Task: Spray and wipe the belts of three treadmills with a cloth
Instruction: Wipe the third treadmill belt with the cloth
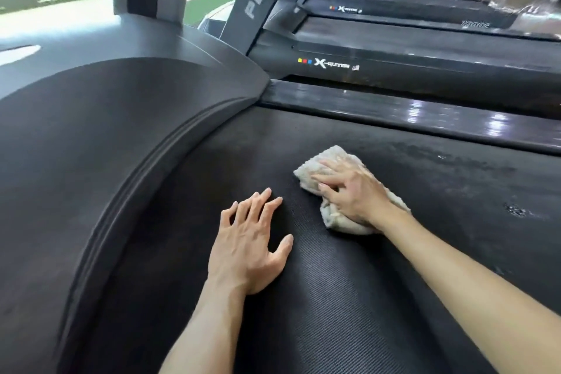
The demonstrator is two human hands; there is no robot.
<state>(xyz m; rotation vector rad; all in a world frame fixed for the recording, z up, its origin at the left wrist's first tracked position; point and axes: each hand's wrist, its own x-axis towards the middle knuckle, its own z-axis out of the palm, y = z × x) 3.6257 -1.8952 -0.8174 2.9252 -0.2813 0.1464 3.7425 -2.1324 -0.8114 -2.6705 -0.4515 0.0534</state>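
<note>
Wiping a treadmill belt (349,297) with a cloth (331,161).

Right hand (349,191) curled over the bunched cloth, hiding its middle; left hand (252,246) flat on the belt, fingers spread; 2 more treadmills (425,55) beyond, blurred.

The black treadmill belt (349,297) looks like matt rubber with a fine ribbed, grainy weave. The crumpled off-white cloth (334,161) is fluffy terry towelling, soft and nubby. The curved dark grey motor cover (91,146) appears to be smooth plastic with a dull sheen. The dark side rail (425,112) is glossy, throwing back bright light patches. The neighbouring treadmill's black side panel (425,70) looks satin-smooth.
</note>
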